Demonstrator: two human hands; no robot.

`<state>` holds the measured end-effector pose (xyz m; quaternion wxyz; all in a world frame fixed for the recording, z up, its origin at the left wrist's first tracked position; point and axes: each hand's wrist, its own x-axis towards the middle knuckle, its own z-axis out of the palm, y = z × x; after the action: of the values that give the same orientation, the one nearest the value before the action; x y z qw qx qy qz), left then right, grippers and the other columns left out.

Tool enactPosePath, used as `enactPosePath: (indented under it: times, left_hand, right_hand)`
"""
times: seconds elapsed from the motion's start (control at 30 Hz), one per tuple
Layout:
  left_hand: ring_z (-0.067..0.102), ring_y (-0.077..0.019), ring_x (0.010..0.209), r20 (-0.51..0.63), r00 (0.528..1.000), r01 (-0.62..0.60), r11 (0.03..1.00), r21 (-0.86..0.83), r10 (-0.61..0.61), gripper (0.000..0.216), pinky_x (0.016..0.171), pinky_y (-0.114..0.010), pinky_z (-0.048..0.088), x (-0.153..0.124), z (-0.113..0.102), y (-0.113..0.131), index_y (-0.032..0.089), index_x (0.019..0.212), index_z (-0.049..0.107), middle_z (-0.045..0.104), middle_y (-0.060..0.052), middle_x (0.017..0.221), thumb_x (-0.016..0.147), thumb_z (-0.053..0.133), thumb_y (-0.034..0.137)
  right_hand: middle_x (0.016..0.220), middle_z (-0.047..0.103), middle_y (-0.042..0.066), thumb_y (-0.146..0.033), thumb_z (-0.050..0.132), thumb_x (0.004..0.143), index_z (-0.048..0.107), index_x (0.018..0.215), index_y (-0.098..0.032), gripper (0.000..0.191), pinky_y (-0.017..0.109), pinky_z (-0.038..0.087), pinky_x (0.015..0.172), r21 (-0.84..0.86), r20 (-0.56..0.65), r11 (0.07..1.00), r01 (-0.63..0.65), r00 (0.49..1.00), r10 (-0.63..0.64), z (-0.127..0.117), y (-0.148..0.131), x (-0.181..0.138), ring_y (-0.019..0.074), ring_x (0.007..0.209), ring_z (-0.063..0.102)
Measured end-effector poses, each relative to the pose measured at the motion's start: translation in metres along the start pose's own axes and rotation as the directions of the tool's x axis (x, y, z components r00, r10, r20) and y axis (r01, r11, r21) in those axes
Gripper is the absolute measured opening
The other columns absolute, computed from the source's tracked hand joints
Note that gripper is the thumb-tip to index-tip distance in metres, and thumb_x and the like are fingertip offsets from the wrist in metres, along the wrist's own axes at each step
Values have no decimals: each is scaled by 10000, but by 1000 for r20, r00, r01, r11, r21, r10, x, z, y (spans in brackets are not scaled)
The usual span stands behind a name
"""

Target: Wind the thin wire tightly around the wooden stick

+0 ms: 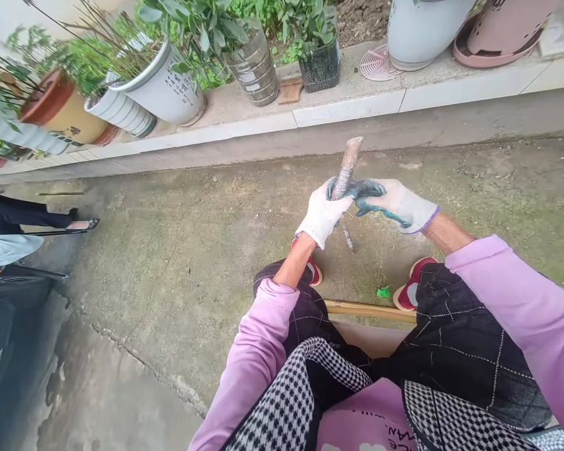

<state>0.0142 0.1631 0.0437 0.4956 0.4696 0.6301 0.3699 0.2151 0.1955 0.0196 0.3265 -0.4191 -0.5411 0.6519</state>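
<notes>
I sit with knees apart over a concrete yard. Both hands wear white work gloves with blue-green coated palms. My left hand [322,213] is wrapped round the lower part of a short, dirty wooden-handled tool [346,169] held upright, its thin metal end [348,238] pointing down at the ground. My right hand [395,202] reaches in from the right and its fingers close on the same handle just beside the left. The handle's pale top sticks out above both gloves.
A raised kerb [348,109] carries several plant pots, among them a white one [162,84] and a black one [320,62]. A bamboo stick [366,309] lies across under my knees by my red shoes. Another person's legs [28,216] show at the left edge.
</notes>
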Motion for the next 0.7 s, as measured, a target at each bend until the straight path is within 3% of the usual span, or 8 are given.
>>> enactPosePath:
  times: [0.1,0.23,0.47,0.7]
  left_hand:
    - [568,-99,632,1,1000,3,1000,0,-3,331,550,-214,464,-3,-6,4,175,1278,854,776,15,896,949,839,211]
    - [531,-95,597,-26,1000,8,1000,19,-8,331,529,-212,435,-7,-13,6,181,1295,865,736,30,826,971,837,249]
    - [550,-100,603,-65,998,22,999,33,-20,326,564,-225,487,-9,-14,13,197,1271,886,751,28,831,947,873,231]
    - [565,-109,591,-94,995,51,997,56,-45,335,575,-243,524,-10,-16,19,204,1261,890,746,30,805,928,880,234]
  right_hand:
    - [940,881,99,-480,1093,680,857,950,-213,448,366,712,687,74,50,996,-55,997,52,5,-11,-7,257,830,807]
    - [780,803,68,-567,1134,660,818,912,-214,537,297,573,524,96,13,992,-86,996,85,10,-24,-14,191,641,702]
    - [664,682,0,-666,1152,676,799,875,-227,597,300,467,504,120,-48,992,-27,998,33,8,-35,-22,132,569,535]
    - [700,653,-25,-641,1155,639,830,933,-221,607,287,399,505,137,-10,990,-28,1000,29,8,-41,-28,115,588,503]
